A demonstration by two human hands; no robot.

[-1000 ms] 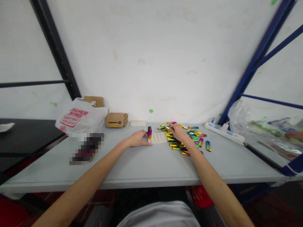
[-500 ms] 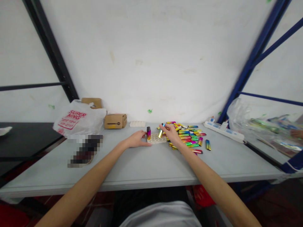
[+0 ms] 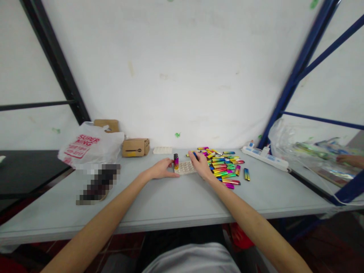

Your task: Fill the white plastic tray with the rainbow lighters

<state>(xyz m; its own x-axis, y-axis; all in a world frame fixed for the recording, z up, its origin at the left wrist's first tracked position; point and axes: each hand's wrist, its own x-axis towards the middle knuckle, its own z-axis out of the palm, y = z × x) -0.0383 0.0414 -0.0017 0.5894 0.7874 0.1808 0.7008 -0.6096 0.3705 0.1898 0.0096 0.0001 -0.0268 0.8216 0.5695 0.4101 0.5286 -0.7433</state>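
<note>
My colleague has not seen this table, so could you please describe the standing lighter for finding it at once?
On the grey table, before the white wall, find the pale tray next to the left hand. At the tray's left end is a purple-and-orange lighter with a dark top. It stands upright, while the lighters piled to the right lie on their sides.
</note>
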